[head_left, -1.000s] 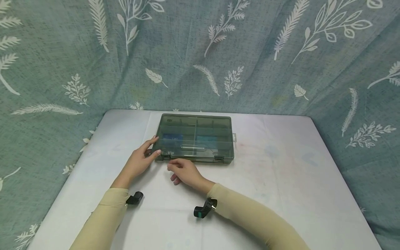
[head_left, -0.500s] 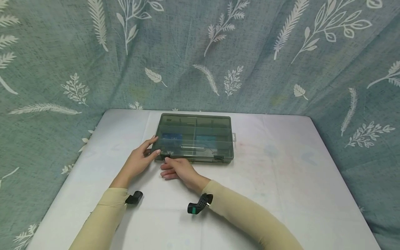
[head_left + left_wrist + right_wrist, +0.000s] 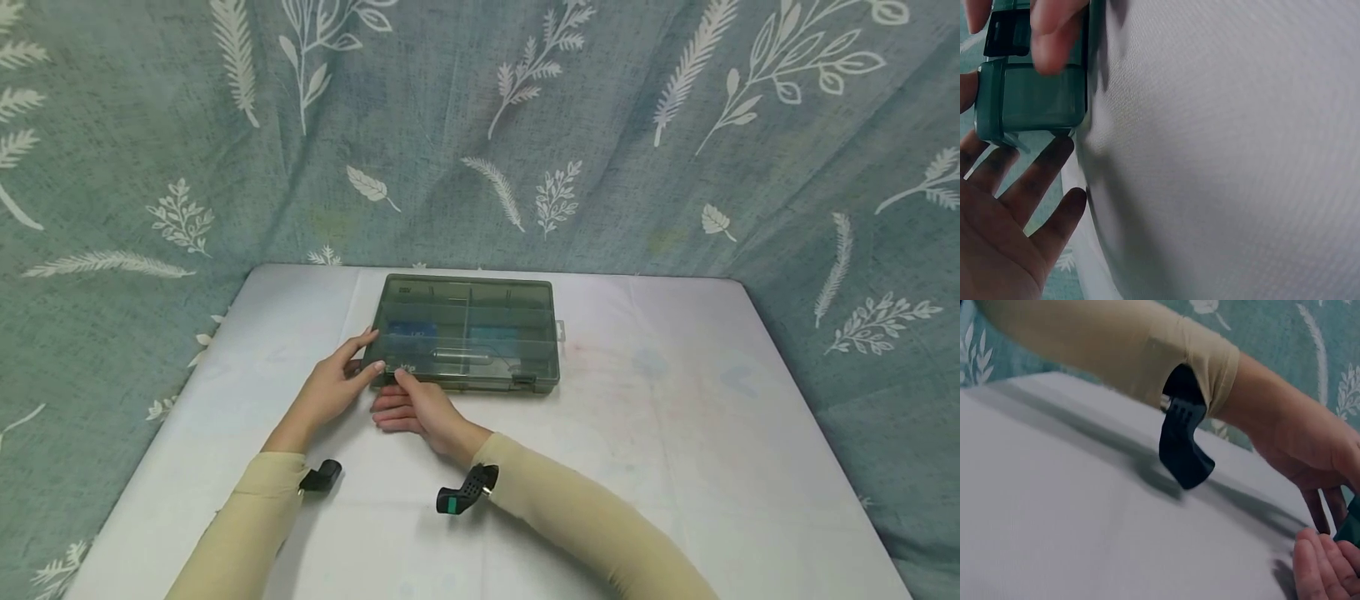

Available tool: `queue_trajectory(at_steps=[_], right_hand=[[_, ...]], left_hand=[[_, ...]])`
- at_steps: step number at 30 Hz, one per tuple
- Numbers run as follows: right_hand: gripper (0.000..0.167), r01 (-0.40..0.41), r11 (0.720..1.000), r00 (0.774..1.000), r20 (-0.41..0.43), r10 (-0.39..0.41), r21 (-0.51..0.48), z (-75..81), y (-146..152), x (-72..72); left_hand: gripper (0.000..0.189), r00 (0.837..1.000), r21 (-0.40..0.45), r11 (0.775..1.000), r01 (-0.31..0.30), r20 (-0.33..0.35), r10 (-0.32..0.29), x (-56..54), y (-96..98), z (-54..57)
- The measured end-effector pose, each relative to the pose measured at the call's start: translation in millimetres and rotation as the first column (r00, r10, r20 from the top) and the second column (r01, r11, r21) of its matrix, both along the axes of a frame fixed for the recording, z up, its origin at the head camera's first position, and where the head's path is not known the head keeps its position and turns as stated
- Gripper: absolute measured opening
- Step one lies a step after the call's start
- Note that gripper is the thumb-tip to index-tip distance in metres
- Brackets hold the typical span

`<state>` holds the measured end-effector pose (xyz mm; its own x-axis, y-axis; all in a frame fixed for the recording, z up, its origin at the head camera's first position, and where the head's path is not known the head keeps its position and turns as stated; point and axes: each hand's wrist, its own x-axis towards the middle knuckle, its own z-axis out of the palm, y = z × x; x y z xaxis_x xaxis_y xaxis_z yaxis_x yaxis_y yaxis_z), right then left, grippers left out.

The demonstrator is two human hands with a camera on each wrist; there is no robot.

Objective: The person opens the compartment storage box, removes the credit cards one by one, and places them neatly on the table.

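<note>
A translucent dark green plastic storage box (image 3: 510,292) lies closed on the white-covered table (image 3: 645,433). My left hand (image 3: 333,390) holds its left front corner, thumb on the lid's edge and fingers along the side; the left wrist view shows these fingers spread against the box end. My right hand (image 3: 431,412) is at the front edge, its thumb at the left latch, which it hides in the head view. The other right fingers are extended below the thumb, in front of the box. The right latch (image 3: 522,382) lies against the front.
Through the lid show dividers, a dark blue piece (image 3: 412,330) and a lighter blue piece (image 3: 493,335). A clear hanging tab (image 3: 560,331) juts from the box's right side. A leaf-patterned curtain (image 3: 442,108) rises behind the table. Both wrists carry black camera mounts.
My right hand has shifted left along the front edge to the left latch, its thumb rising and its fingers straightening. My left hand and the box have stayed put.
</note>
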<state>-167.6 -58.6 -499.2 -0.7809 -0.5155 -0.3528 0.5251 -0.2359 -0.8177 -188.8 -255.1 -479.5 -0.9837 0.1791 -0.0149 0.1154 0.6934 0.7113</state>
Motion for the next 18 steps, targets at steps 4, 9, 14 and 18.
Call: queue_trajectory(at_steps=[4, 9, 14, 18], right_hand=[[0.058, 0.04, 0.999, 0.998, 0.041, -0.039, -0.032, 1.5, -3.4, 1.1], [0.054, 0.057, 0.998, 0.998, 0.041, -0.056, -0.012, 1.9, -5.8, 1.4], [0.052, 0.059, 0.998, 0.998, 0.034, -0.059, 0.013, 3.0, -6.9, 1.3], [0.052, 0.06, 0.998, 0.997, 0.049, -0.061, 0.021, 5.2, -6.5, 1.6]], left_hand=[[0.068, 1.0, 0.006, 1.0, -0.008, 0.006, 0.008, 0.8, -0.5, -0.6], [0.069, 1.0, 0.011, 1.0, -0.006, 0.007, 0.006, 1.2, -0.3, -1.3], [0.068, 1.0, 0.019, 1.0, -0.003, 0.009, 0.003, 0.0, 0.4, -2.4], [0.065, 1.0, 0.021, 1.0, -0.003, 0.011, 0.003, -0.8, 0.1, -3.2]])
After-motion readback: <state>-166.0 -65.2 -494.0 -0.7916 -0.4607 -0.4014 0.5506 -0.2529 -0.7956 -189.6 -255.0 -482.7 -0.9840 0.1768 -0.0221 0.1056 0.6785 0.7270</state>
